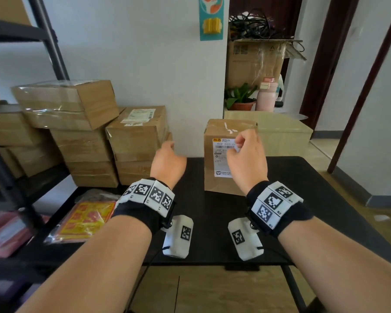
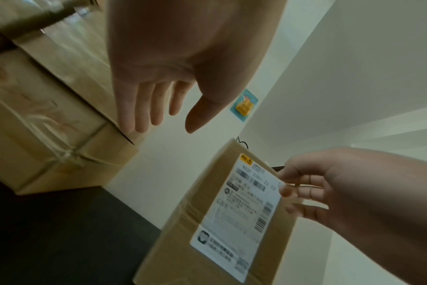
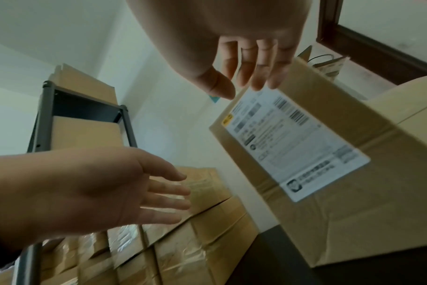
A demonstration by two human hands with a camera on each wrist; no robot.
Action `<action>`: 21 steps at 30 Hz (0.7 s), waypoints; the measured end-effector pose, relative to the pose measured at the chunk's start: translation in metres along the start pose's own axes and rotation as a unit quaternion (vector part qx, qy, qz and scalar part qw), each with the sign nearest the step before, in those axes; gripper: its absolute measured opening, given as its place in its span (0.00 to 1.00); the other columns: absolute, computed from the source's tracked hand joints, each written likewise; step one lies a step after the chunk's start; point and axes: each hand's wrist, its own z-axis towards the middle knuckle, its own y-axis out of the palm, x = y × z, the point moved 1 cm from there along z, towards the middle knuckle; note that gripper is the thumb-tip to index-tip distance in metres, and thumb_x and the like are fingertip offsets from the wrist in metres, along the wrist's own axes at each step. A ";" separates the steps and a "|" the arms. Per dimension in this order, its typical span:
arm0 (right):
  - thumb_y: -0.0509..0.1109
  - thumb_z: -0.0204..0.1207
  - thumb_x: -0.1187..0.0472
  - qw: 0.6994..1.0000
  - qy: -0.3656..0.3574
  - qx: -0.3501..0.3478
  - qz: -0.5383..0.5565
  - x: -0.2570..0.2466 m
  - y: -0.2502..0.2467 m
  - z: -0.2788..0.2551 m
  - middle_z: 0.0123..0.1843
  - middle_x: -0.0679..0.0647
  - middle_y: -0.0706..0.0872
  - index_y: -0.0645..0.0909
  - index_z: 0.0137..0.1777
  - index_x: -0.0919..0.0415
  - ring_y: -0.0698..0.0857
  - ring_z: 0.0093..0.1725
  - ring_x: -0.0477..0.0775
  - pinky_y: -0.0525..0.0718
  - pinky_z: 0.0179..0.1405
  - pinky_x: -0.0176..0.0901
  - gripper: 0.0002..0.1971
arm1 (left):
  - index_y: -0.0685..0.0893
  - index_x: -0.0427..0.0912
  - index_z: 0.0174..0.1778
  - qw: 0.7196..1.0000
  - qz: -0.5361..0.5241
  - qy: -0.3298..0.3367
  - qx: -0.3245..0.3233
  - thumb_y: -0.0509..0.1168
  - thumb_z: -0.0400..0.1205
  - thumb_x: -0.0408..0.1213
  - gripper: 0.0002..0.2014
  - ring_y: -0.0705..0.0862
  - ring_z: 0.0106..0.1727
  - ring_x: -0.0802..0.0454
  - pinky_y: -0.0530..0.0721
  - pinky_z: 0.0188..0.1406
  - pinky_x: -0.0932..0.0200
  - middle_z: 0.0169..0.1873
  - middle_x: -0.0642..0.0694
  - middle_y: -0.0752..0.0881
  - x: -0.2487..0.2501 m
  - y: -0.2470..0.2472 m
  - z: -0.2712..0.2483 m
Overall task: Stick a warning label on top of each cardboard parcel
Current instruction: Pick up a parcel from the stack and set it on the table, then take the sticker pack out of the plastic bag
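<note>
One cardboard parcel [image 1: 229, 154] stands upright on the black tabletop [image 1: 303, 188], its long axis vertical, shipping label [image 1: 222, 158] facing the person. Nearer is the right hand [image 1: 246, 158], hovering just in front of its upper face with fingers [image 3: 258, 63] loosely curled, holding nothing; the left hand [image 1: 167, 161] hangs apart to the left, fingers spread. No warning label shows on top

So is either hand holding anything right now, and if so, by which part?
Nothing is held. The left hand is open in the air; the right hand has loosely curled fingers near the parcel, gripping nothing.
</note>
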 end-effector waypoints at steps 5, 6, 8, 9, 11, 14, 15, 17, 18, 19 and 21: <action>0.68 0.78 0.63 0.995 -0.002 -0.093 0.017 -0.029 0.040 -0.017 0.54 0.48 0.76 0.74 0.60 0.55 0.79 0.54 0.48 0.78 0.49 0.39 0.12 | 0.73 0.44 0.75 0.998 0.060 -0.020 0.014 0.64 0.82 0.37 0.23 0.82 0.54 0.50 0.77 0.44 0.63 0.67 0.44 0.78 -0.039 -0.041 0.003; 0.68 0.78 0.63 0.993 0.003 -0.117 0.023 -0.034 0.049 -0.020 0.56 0.50 0.77 0.75 0.62 0.55 0.79 0.55 0.49 0.79 0.52 0.40 0.14 | 0.74 0.43 0.74 0.997 0.075 -0.029 0.013 0.63 0.82 0.37 0.22 0.81 0.55 0.50 0.76 0.43 0.64 0.67 0.43 0.78 -0.048 -0.050 0.003; 0.68 0.77 0.62 0.985 0.009 -0.167 0.029 -0.044 0.069 -0.026 0.59 0.51 0.77 0.75 0.63 0.56 0.79 0.57 0.51 0.80 0.57 0.44 0.15 | 0.76 0.41 0.73 0.993 0.106 -0.052 0.013 0.62 0.81 0.35 0.22 0.81 0.58 0.47 0.76 0.46 0.62 0.67 0.40 0.79 -0.066 -0.069 0.002; 0.68 0.78 0.62 0.981 0.013 -0.193 0.029 -0.049 0.079 -0.030 0.60 0.52 0.77 0.75 0.64 0.56 0.79 0.59 0.52 0.79 0.58 0.45 0.15 | 0.77 0.40 0.72 0.990 0.119 -0.068 0.014 0.61 0.81 0.35 0.21 0.81 0.60 0.45 0.77 0.49 0.59 0.66 0.39 0.80 -0.076 -0.078 0.002; 0.68 0.78 0.61 0.969 0.025 -0.243 0.031 -0.059 0.100 -0.038 0.62 0.53 0.78 0.76 0.65 0.56 0.79 0.60 0.53 0.78 0.57 0.43 0.16 | 0.82 0.38 0.65 0.984 0.144 -0.102 0.016 0.61 0.79 0.34 0.18 0.82 0.60 0.41 0.77 0.52 0.56 0.61 0.38 0.83 -0.096 -0.095 0.003; 0.69 0.78 0.59 0.947 0.044 -0.315 0.032 -0.072 0.130 -0.052 0.67 0.55 0.77 0.75 0.69 0.55 0.80 0.63 0.54 0.80 0.60 0.45 0.19 | 0.82 0.38 0.46 0.964 0.220 -0.148 -0.001 0.61 0.79 0.37 0.07 0.83 0.54 0.40 0.80 0.50 0.52 0.54 0.37 0.85 -0.127 -0.117 0.005; 0.70 0.78 0.58 0.939 0.049 -0.339 0.028 -0.076 0.139 -0.057 0.68 0.55 0.77 0.74 0.70 0.55 0.80 0.64 0.54 0.80 0.60 0.45 0.21 | 0.81 0.40 0.44 0.954 0.251 -0.165 -0.003 0.61 0.78 0.40 0.07 0.83 0.52 0.40 0.80 0.48 0.52 0.53 0.37 0.85 -0.139 -0.122 0.006; 0.70 0.78 0.57 0.923 0.053 -0.381 0.019 -0.082 0.154 -0.067 0.70 0.55 0.77 0.73 0.73 0.55 0.80 0.64 0.54 0.80 0.59 0.43 0.23 | 0.83 0.41 0.51 0.940 0.283 -0.189 -0.002 0.60 0.77 0.43 0.13 0.82 0.54 0.39 0.80 0.48 0.51 0.54 0.38 0.84 -0.155 -0.130 0.004; 0.70 0.78 0.57 0.916 0.053 -0.398 0.013 -0.085 0.160 -0.071 0.71 0.56 0.77 0.72 0.74 0.55 0.80 0.65 0.54 0.80 0.59 0.43 0.24 | 0.83 0.40 0.56 0.934 0.295 -0.203 -0.007 0.60 0.78 0.44 0.16 0.81 0.57 0.38 0.79 0.51 0.49 0.56 0.38 0.83 -0.163 -0.133 0.003; 0.70 0.78 0.56 0.909 0.050 -0.414 0.008 -0.088 0.165 -0.074 0.72 0.56 0.77 0.72 0.75 0.56 0.80 0.65 0.54 0.79 0.60 0.43 0.25 | 0.82 0.39 0.59 0.927 0.300 -0.223 -0.018 0.60 0.80 0.44 0.17 0.81 0.59 0.37 0.79 0.54 0.48 0.58 0.37 0.82 -0.168 -0.135 0.001; 0.71 0.78 0.56 0.895 0.048 -0.443 0.002 -0.094 0.173 -0.079 0.71 0.56 0.77 0.71 0.76 0.56 0.81 0.65 0.54 0.79 0.60 0.43 0.26 | 0.81 0.38 0.62 0.921 0.302 -0.244 -0.044 0.66 0.78 0.48 0.21 0.81 0.61 0.38 0.80 0.59 0.48 0.59 0.38 0.83 -0.174 -0.135 -0.004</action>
